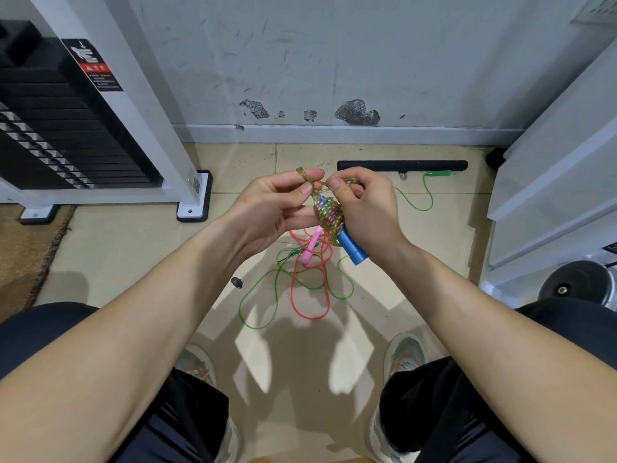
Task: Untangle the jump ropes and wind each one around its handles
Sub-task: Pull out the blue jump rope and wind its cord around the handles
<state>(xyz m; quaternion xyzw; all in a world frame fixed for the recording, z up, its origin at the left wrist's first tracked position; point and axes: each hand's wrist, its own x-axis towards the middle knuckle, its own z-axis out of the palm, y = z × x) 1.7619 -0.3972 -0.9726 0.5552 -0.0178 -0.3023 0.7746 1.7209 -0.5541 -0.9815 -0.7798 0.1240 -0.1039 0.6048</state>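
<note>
A multicoloured braided rope (329, 217) is wound in a thick coil around a pair of blue handles (354, 250), held up above the floor. My left hand (277, 208) pinches a loose loop of that rope near its end. My right hand (364, 208) grips the coil and handles, with thumb and forefinger pinching the rope's end at the top. On the floor below lie a red rope (309, 295) with a pink handle (312, 247) and a green rope (267, 295), tangled together. One green handle (439, 173) lies farther back by the wall.
A black bar (400, 165) lies along the wall's base. A weight-stack machine (66, 128) stands at the left, white cabinet panels (551, 195) at the right, with a dumbbell (577, 282) beside them. My shoes (404, 355) stand on the tiled floor. A small dark object (236, 282) lies near the ropes.
</note>
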